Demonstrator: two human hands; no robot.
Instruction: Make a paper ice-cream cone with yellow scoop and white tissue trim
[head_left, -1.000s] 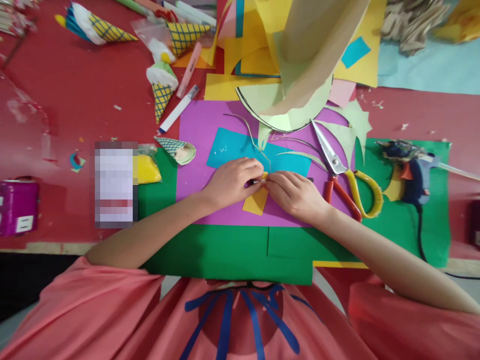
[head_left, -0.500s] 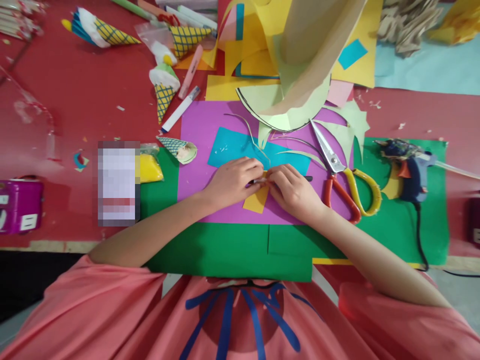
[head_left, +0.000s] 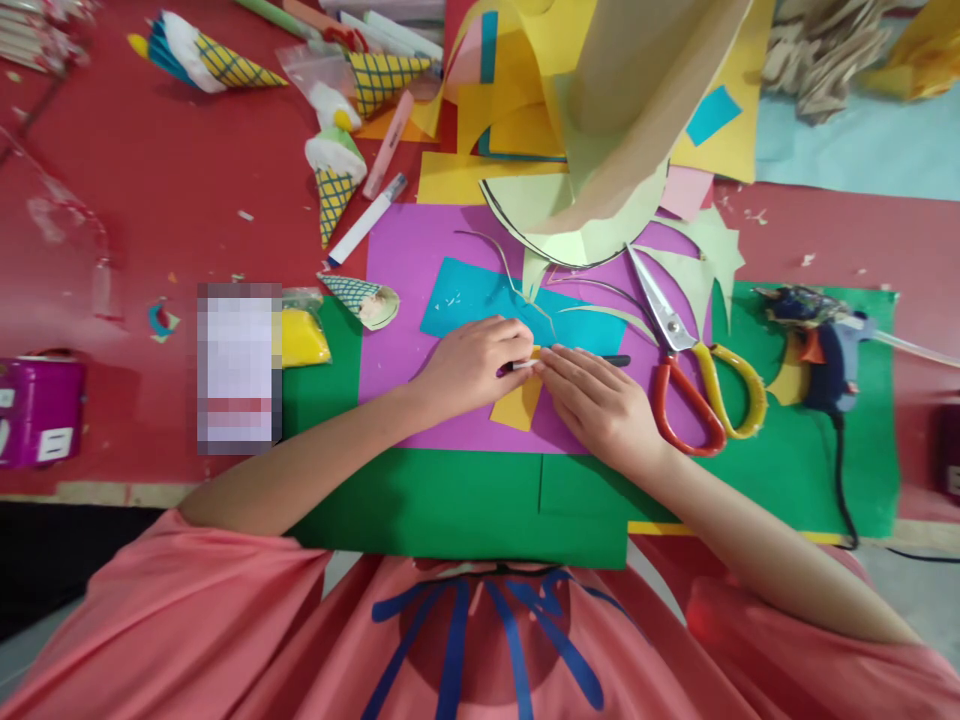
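Observation:
My left hand (head_left: 480, 362) is closed, its fingers curled around the left end of a thin dark pen (head_left: 619, 360) with a whitish stretch near that end. My right hand (head_left: 604, 400) lies nearly flat, fingers stretched together over the middle of the pen, whose black end sticks out to the right. Under the fingertips is a small orange-yellow paper piece (head_left: 514, 408); its upper part is hidden. Both hands rest over a purple sheet (head_left: 442, 425), just below a blue paper piece (head_left: 457, 300). Scissors (head_left: 675, 345) with red and yellow handles lie spread beside my right hand.
A pale green paper hat-like form (head_left: 540, 220) stands ahead, near paper offcuts (head_left: 697, 250). A glue gun (head_left: 829, 365) lies right on a green sheet (head_left: 450, 500). Paper cones (head_left: 364, 300), markers (head_left: 367, 220), a yellow packet (head_left: 304, 335) and a blurred-out phone-like rectangle (head_left: 238, 370) are left.
My right hand's fingers have straightened from a curled pinch and now lie flat over the pen, slightly lower. My left hand stays at the pen's left end. The view has shifted slightly.

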